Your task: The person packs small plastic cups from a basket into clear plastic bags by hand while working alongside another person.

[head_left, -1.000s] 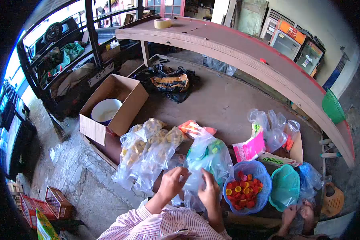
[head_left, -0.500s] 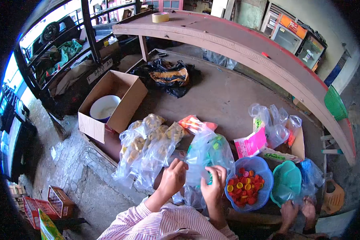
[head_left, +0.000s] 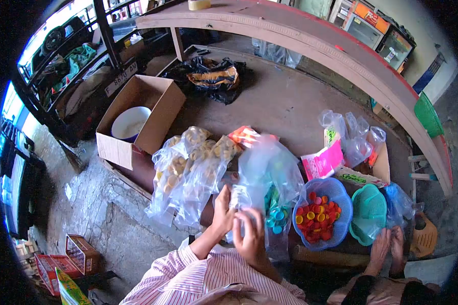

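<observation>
My left hand (head_left: 221, 212) is closed on the edge of a thin clear plastic bag (head_left: 243, 195), which is partly blurred. Just right of it and lower, my right hand (head_left: 250, 235) has its fingers curled in on the same plastic. Beyond my hands lies a large clear bag (head_left: 269, 170) with green and teal caps (head_left: 277, 213) inside. Left of that, clear bags of cream-coloured caps (head_left: 188, 152) rest on the table. A blue basket (head_left: 347, 218) to the right holds red, orange and yellow caps (head_left: 318, 216).
At the lower right, a co-worker's hands (head_left: 384, 248) are by a teal basket (head_left: 361, 203) and a blue bag (head_left: 399, 201). A cardboard box (head_left: 163, 119) holds a white bowl (head_left: 127, 127). A small box (head_left: 364, 177) with bags stands behind the baskets; a raised shelf (head_left: 290, 31) crosses the back.
My hands have come closer together, the right one moving left and down with the plastic. More teal caps show in the large bag. The whole view has shifted slightly.
</observation>
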The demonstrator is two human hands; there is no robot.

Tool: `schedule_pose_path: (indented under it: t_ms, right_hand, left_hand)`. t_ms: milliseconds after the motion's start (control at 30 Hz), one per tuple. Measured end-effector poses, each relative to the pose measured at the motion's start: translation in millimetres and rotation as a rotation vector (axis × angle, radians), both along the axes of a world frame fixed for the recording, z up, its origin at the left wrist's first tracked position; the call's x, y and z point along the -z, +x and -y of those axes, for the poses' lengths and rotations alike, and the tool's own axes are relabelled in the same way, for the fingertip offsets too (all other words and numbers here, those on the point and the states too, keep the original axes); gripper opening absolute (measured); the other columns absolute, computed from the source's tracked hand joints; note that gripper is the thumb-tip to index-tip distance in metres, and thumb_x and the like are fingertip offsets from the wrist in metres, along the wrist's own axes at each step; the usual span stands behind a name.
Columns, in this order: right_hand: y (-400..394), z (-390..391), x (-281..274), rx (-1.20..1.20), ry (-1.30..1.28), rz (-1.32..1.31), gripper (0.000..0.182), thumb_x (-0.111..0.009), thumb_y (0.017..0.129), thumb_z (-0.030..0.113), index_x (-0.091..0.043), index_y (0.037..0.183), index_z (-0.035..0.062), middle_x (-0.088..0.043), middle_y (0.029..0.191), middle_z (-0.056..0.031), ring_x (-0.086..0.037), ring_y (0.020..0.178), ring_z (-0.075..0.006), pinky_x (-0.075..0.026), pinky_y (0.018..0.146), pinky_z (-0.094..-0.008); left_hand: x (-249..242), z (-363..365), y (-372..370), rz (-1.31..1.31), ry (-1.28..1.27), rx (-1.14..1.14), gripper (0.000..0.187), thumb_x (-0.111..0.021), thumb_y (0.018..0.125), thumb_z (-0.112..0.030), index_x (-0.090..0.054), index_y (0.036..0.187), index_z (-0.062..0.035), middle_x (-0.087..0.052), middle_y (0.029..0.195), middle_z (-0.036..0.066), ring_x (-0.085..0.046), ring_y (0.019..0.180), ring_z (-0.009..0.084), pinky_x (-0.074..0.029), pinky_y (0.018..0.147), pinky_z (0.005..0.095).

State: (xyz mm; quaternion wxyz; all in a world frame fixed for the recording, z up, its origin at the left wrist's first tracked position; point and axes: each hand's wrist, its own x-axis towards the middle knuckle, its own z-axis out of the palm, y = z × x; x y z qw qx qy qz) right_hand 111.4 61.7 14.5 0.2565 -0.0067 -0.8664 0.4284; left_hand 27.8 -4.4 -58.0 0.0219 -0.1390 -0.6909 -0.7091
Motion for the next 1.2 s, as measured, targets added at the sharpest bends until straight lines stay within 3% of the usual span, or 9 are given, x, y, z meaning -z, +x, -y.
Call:
schedule_pose_path:
  t_ms: [167,433,567,700,800,833,900,1033,1200]
  right_hand:
    - [-4,-14,25,0.057,0.238,0.043,0.034,-0.043,0.079,0.002,-0.04,0.112,-0.0074,-0.04,0.114,-0.0306,-0.039,0.107,-0.0459,-0.032,0.093,-0.0455]
    - [-2,-14,38,0.272,-0.441,-0.215,0.036,-0.049,0.082,-0.002,-0.042,0.117,-0.0064,-0.046,0.118,-0.0172,-0.044,0.112,-0.0276,-0.039,0.089,-0.0359]
    - [-3,-12,53,0.26,-0.523,-0.365,0.039,-0.052,0.076,-0.004,-0.045,0.114,-0.0042,-0.047,0.118,-0.0156,-0.049,0.105,-0.0268,-0.041,0.086,-0.0351]
    - [-3,-39,60,0.185,0.113,0.087,0.048,-0.045,0.069,-0.007,-0.044,0.117,-0.0019,-0.046,0.122,-0.0126,-0.049,0.106,-0.023,-0.039,0.089,-0.0329]
    - [-8,-37,36,0.186,-0.896,-0.116,0.048,-0.05,0.075,0.0,-0.039,0.122,-0.0027,-0.044,0.123,-0.015,-0.045,0.111,-0.025,-0.035,0.093,-0.0327]
    - [-8,-35,29,0.202,-0.898,-0.115,0.048,-0.05,0.075,0.0,-0.039,0.122,-0.0027,-0.044,0.123,-0.015,-0.045,0.111,-0.025,-0.035,0.093,-0.0327]
    - [-9,-38,22,0.21,-0.673,-0.017,0.049,-0.053,0.077,0.003,-0.038,0.123,-0.0027,-0.042,0.125,-0.0161,-0.042,0.114,-0.0246,-0.033,0.095,-0.0329]
    - [14,-67,34,-0.057,-0.172,0.254,0.052,-0.06,0.07,0.001,-0.042,0.119,-0.0017,-0.05,0.115,-0.0147,-0.049,0.106,-0.0233,-0.039,0.088,-0.0328]
    - [34,-60,7,-0.351,0.099,0.507,0.036,-0.064,0.065,0.013,-0.055,0.098,0.0009,-0.058,0.09,-0.0202,-0.057,0.086,-0.032,-0.044,0.074,-0.0364]
  left_hand:
    - [-18,-1,18,-0.037,-0.07,0.159,0.023,-0.036,0.08,-0.003,-0.049,0.098,0.0029,-0.056,0.087,0.017,-0.054,0.083,0.0277,-0.042,0.074,0.0337]
    - [-23,-1,23,-0.085,-0.47,0.304,0.034,-0.06,0.066,-0.004,-0.049,0.098,0.0006,-0.055,0.085,0.014,-0.055,0.073,0.0291,-0.044,0.064,0.0334]
    - [-25,-5,29,-0.238,-0.291,0.24,0.025,-0.06,0.061,0.003,-0.043,0.079,0.0002,-0.048,0.07,0.015,-0.05,0.063,0.0328,-0.042,0.056,0.0347]
    - [-23,4,29,-0.496,-0.141,0.263,0.033,-0.06,0.06,0.007,-0.036,0.082,-0.0019,-0.044,0.072,0.011,-0.048,0.062,0.0243,-0.041,0.056,0.0324]
    - [-21,2,36,-0.331,-0.181,0.321,0.034,-0.059,0.061,0.008,-0.036,0.083,-0.0024,-0.044,0.075,0.011,-0.047,0.059,0.0231,-0.041,0.054,0.0311]
    - [-20,0,40,-0.201,-0.234,0.365,0.037,-0.062,0.06,0.005,-0.037,0.086,-0.0026,-0.044,0.079,0.011,-0.048,0.063,0.0238,-0.041,0.056,0.0315]
    - [-32,-2,40,-0.074,-0.283,0.418,0.041,-0.065,0.059,0.001,-0.038,0.09,-0.0028,-0.044,0.082,0.012,-0.049,0.068,0.0246,-0.041,0.059,0.032]
    - [-58,20,21,-0.725,-0.449,0.523,0.081,-0.079,0.051,-0.027,-0.034,0.115,-0.005,-0.041,0.109,0.016,-0.042,0.099,0.0305,-0.034,0.08,0.0409]
    - [-95,14,-8,-0.536,-0.572,1.271,0.096,-0.079,0.047,-0.026,-0.029,0.126,-0.0047,-0.037,0.125,0.014,-0.038,0.114,0.0304,-0.03,0.094,0.0396]
